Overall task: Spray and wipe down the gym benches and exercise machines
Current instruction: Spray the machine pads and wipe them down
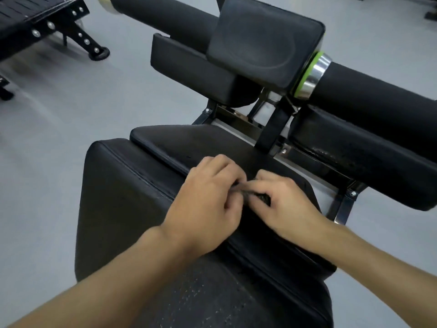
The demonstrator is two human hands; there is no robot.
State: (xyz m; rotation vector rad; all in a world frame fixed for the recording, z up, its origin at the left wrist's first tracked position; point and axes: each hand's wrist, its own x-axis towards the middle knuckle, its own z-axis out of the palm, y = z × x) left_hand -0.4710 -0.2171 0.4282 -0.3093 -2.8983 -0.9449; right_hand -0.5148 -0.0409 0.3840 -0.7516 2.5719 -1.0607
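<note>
Progress entry: no spray bottle is in view, and we see no streaks or wet film on the bench (123,197), so we cannot tell which pads are already done. Our left hand (208,197) and right hand (288,204) are together over the middle of the seat, fingers curled, both pinching a small dark item (254,194) between them. It may be a folded cloth, but it is too small to confirm. We judge this a preparing step, with most of the wiping ahead: seat, back pad (262,43), side pad (354,147), foam roller (378,95). The bench lies directly below us, in black padded vinyl with stitched seams, matte on the seat. The side pad looks glossier and creased. A chrome collar (314,74) with a green ring sits on the roller. A second machine (35,22) stands top left on the grey floor (71,114).
</note>
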